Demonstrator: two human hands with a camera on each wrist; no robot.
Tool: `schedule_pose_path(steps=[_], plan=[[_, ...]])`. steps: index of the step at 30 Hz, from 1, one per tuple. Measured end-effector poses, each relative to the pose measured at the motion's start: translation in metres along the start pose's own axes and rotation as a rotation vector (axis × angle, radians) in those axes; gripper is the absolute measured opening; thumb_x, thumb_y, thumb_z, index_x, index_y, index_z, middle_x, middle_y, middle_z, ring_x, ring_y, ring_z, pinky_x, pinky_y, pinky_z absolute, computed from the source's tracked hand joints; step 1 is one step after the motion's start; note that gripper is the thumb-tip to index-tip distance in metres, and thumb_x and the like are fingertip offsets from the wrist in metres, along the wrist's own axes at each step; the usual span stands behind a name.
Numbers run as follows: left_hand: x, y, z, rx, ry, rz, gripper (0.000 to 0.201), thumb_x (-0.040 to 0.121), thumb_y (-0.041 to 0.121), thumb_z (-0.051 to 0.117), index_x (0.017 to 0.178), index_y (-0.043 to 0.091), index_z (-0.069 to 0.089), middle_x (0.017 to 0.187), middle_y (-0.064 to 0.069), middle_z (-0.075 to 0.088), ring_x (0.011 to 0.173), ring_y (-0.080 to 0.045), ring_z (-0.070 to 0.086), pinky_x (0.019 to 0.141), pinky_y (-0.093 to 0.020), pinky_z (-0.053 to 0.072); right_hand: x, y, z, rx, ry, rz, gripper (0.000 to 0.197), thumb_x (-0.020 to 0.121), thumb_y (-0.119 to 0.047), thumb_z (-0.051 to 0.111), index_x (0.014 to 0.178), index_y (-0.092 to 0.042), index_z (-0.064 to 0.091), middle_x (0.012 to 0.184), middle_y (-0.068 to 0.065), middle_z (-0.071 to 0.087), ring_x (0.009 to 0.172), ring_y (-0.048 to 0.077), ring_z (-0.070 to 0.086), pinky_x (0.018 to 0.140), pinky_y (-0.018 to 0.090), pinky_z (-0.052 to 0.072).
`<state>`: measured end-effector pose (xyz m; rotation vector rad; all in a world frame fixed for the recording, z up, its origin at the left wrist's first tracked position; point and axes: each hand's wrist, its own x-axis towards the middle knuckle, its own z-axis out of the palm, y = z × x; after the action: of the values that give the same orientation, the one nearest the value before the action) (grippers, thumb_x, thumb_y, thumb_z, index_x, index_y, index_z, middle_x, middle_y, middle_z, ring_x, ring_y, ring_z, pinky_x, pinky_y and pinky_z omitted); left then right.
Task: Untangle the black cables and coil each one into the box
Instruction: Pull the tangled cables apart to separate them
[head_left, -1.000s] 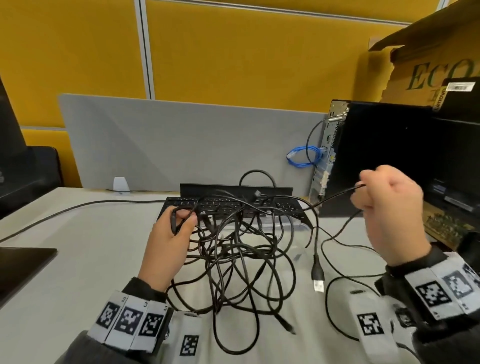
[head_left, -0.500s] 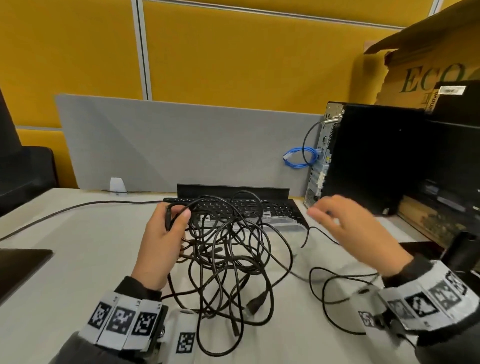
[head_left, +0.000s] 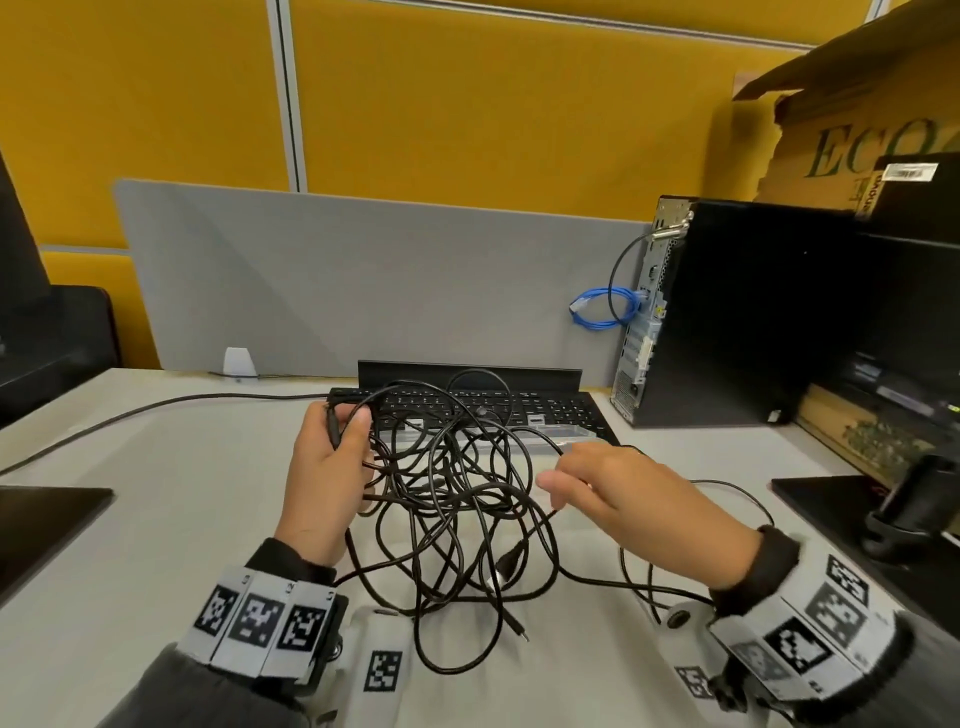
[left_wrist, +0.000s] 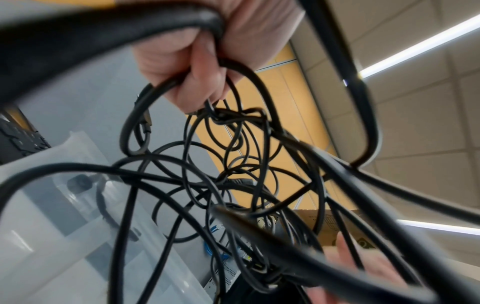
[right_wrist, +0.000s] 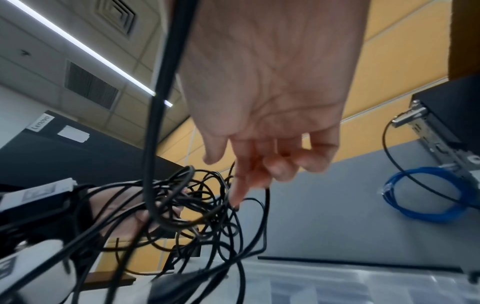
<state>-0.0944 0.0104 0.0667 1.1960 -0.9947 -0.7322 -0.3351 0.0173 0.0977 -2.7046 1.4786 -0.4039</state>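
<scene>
Since half a second ago, my right hand (head_left: 628, 493) has come in from the right and now reaches the edge of the cables (head_left: 457, 499), where before it hovered clear of them. Its fingers (right_wrist: 259, 170) are loosely bent and spread, holding nothing that I can confirm; the forefinger points into the loops, and a strand passes close by the fingertips. Whether it touches that strand I cannot tell.

My left hand (head_left: 327, 467) keeps its grip: fingers (left_wrist: 197, 67) curled round several strands, holding the tangle up from its left side. Below that grip the bundle hangs in crossing loops, the lower loops lying on the worktop (head_left: 156, 519). One plug (head_left: 506, 561) hangs within the mass; a thin connector end (head_left: 519, 631) lies on the worktop in front of it.

A clear box (left_wrist: 64, 236) sits behind the tangle, in front of the keyboard (head_left: 545, 410). I cannot tell whether any cable is in it. To the right stands a computer tower (head_left: 737, 322) with a blue cable (head_left: 605, 312) coiled beside it.
</scene>
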Motion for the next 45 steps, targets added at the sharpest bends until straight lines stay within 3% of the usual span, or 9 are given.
schedule_pose_path(steps=[6,11,20,23,27,31,34,39,45], plan=[[-0.004,0.002,0.005,-0.042,-0.019,-0.029,0.016,0.098,0.023,0.043,0.083,0.029,0.044,0.063,0.001,0.035,0.04,-0.003,0.03,0.031,-0.017,0.026,0.011,0.002,0.021,0.357,-0.304,0.051,0.034,0.09,-0.044,0.054,0.08,-0.013,0.064,0.07,-0.012,0.056,0.057,0.001,0.045,0.057,0.012,0.036],[0.005,0.003,-0.007,-0.017,0.035,-0.039,0.012,0.098,0.025,0.044,0.085,0.026,0.046,0.062,0.001,0.038,0.045,-0.008,0.03,0.033,-0.016,0.027,0.009,0.013,-0.011,0.702,-0.277,0.12,0.026,0.098,-0.026,0.043,0.079,-0.014,0.055,0.064,-0.005,0.066,0.04,0.004,0.039,0.039,0.012,0.029],[0.016,0.011,-0.021,-0.049,0.171,-0.07,0.014,0.098,0.029,0.043,0.085,0.031,0.046,0.067,0.003,0.042,0.058,-0.012,0.041,0.053,-0.024,0.035,-0.027,0.115,-0.081,1.272,0.806,0.391,0.023,0.086,-0.01,0.041,0.065,-0.019,0.039,0.037,-0.007,0.031,0.025,0.004,0.026,0.027,0.011,0.021],[0.019,0.009,-0.025,-0.047,0.181,-0.044,0.007,0.098,0.029,0.043,0.092,0.026,0.045,0.066,0.004,0.04,0.056,-0.011,0.038,0.052,-0.023,0.034,-0.03,0.144,-0.081,0.948,1.073,0.402,0.013,0.085,-0.018,0.047,0.073,-0.024,0.046,0.046,-0.005,0.039,0.029,0.003,0.033,0.031,0.014,0.026],[0.018,0.005,-0.026,-0.041,0.154,-0.006,0.013,0.098,0.028,0.043,0.084,0.029,0.045,0.062,0.003,0.038,0.051,-0.011,0.035,0.049,-0.022,0.032,0.005,0.148,-0.048,0.384,0.633,0.514,0.021,0.099,-0.02,0.038,0.104,-0.02,0.059,0.072,0.008,0.056,0.042,0.005,0.051,0.036,0.021,0.038],[0.018,0.003,-0.023,-0.06,0.141,-0.018,0.017,0.098,0.028,0.044,0.081,0.031,0.044,0.06,0.004,0.036,0.048,-0.009,0.032,0.045,-0.02,0.027,0.01,0.137,-0.041,0.122,0.166,0.662,0.041,0.099,-0.029,0.038,0.139,-0.019,0.037,0.112,0.01,0.06,0.071,0.017,0.061,0.046,0.022,0.044],[0.019,0.001,-0.024,-0.063,0.13,-0.009,0.016,0.097,0.028,0.045,0.082,0.031,0.045,0.059,0.005,0.036,0.044,-0.006,0.032,0.037,-0.017,0.027,-0.001,0.115,-0.055,0.102,0.062,0.548,0.042,0.095,-0.037,0.042,0.134,-0.022,0.04,0.11,0.001,0.058,0.065,0.012,0.061,0.048,0.019,0.044],[0.016,0.002,-0.022,-0.05,0.103,0.0,0.014,0.097,0.028,0.046,0.083,0.031,0.046,0.058,0.005,0.036,0.044,-0.006,0.032,0.037,-0.018,0.028,-0.026,0.07,-0.053,0.155,-0.707,0.481,0.066,0.067,-0.059,0.07,0.124,-0.05,0.037,0.114,-0.013,0.052,0.063,0.009,0.064,0.053,0.017,0.049],[0.014,0.004,-0.021,-0.039,0.079,0.002,0.012,0.097,0.027,0.046,0.085,0.027,0.047,0.059,0.004,0.037,0.043,-0.005,0.032,0.037,-0.015,0.028,-0.03,0.068,0.008,0.024,-0.999,0.404,0.063,0.076,-0.024,0.075,0.12,-0.029,0.03,0.103,0.008,0.05,0.039,0.005,0.048,0.034,0.012,0.038]])
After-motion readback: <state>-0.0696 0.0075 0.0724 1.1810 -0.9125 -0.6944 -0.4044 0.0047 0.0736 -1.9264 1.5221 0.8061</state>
